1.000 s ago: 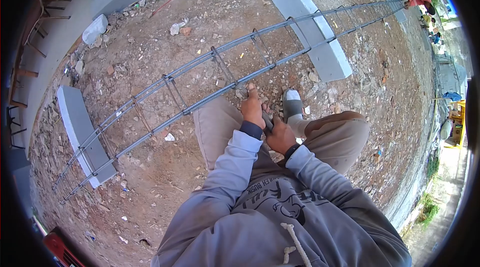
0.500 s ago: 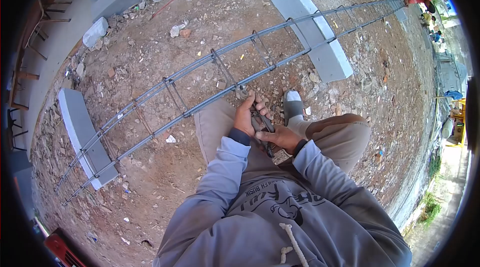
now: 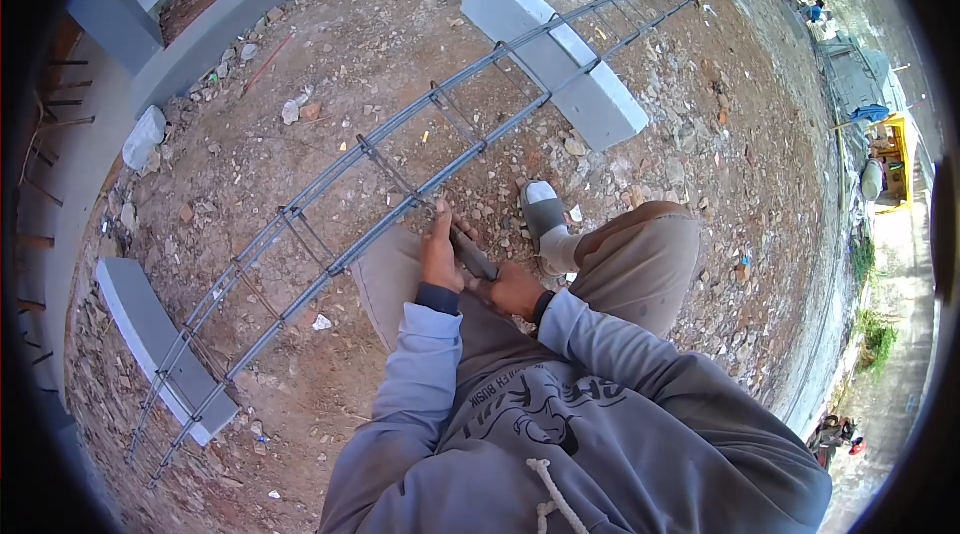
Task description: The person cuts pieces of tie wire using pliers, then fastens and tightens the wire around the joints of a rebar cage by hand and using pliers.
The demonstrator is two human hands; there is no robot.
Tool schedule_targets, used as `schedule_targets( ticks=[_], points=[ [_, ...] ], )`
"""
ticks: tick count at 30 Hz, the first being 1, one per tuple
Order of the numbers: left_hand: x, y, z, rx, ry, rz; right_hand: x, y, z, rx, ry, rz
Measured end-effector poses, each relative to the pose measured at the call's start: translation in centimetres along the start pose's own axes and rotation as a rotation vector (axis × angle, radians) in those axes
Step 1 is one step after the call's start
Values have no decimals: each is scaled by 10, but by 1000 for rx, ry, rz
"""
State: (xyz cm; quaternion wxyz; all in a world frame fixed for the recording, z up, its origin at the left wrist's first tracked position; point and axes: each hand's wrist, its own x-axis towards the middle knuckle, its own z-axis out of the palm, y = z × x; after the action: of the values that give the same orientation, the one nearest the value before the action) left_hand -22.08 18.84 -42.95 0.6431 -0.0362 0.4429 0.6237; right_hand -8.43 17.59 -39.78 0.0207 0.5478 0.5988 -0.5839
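Right hand (image 3: 517,291) clenched round the handle of a dark tool (image 3: 473,256) pointing to 11 o'clock; the tool looks stiff and dense, surest by its handle. Left hand (image 3: 437,259) curls at its upper end, hold hidden, so grip uncertain. Just beyond, a bar frame (image 3: 447,174) crosses from 8 to 1 o'clock, probably heavy and springy, best gripped on the long bars; it spans the 1 o'clock block (image 3: 553,56) and the 8 o'clock block (image 3: 160,334)
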Motion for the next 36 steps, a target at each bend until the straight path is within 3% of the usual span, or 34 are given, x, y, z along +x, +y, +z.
schedule_targets(
  ticks=[2, 5, 7, 11, 14, 15, 18, 22, 28, 32, 36],
  points=[
    [-2, 2, -9, -86, -98, -16, -5, -9, -5, 382, -264, 197],
    [-10, 11, -11, -179, -173, -57, 1, 2, -11, 781, -722, 216],
    [-5, 10, -20, -306, -289, -74, -2, -8, -15, 643, -644, 207],
    [-11, 13, -16, -109, -151, -1, -8, -12, -13, 436, -436, 44],
    [-28, 21, 13, -186, -101, 42, -13, -6, -19, 559, -367, -17],
    [-24, 21, 12, -301, -214, 21, -15, -6, -21, 587, -339, -23],
    [-13, 16, 16, -333, -237, -29, -22, -12, -27, 604, -189, -96],
    [-25, 25, 27, -370, -325, -71, -19, -5, -40, 262, -26, -84],
    [-31, 39, 37, -319, -431, -1, -29, -29, -50, 115, 107, -141],
    [-18, 34, 34, -262, -373, 5, -7, -26, -46, 293, 224, -227],
    [-7, 16, 35, -242, -309, 30, -9, -25, -51, 723, 195, -250]
  ],
)
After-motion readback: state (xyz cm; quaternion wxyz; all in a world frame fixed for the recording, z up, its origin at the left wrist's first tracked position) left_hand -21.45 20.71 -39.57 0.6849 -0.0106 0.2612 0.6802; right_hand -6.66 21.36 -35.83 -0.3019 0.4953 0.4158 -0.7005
